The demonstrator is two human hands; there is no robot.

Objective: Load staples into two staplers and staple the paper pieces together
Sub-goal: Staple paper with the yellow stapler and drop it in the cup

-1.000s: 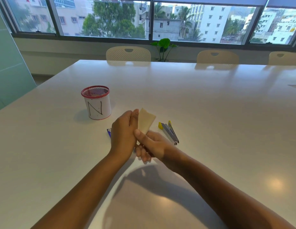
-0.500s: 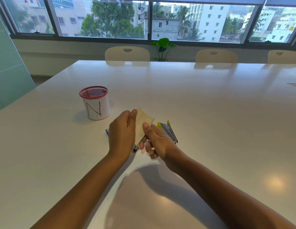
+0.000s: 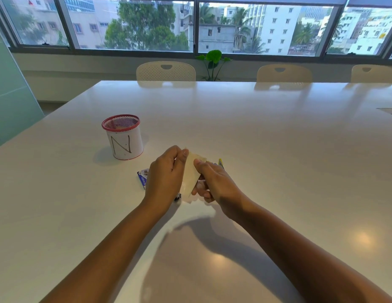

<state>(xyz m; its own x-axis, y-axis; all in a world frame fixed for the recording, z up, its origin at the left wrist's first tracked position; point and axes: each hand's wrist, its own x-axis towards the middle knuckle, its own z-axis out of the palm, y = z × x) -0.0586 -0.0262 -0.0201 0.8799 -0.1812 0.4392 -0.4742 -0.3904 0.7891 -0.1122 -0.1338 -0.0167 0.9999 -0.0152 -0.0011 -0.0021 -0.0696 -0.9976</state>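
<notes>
Both hands hold cream paper pieces (image 3: 190,173) upright over the white table (image 3: 278,149). My left hand (image 3: 166,176) pinches the upper left edge; my right hand (image 3: 214,182) grips the right side with its thumb on the front. Behind my right hand a yellow-tipped stapler (image 3: 220,162) lies mostly hidden. Left of my left hand a blue staple box (image 3: 143,176) peeks out. Under my left hand a small dark metal end (image 3: 177,197) shows; I cannot tell what it belongs to.
A white cup with a red mesh rim and an "N" on it (image 3: 124,138) stands to the left, behind the hands. Cream chairs (image 3: 166,71) line the far table edge, with a green plant (image 3: 213,60) by the window.
The paper has sunk a little lower. My right hand has slid up from under the paper onto its right side, and now covers most of the stapler behind it.
</notes>
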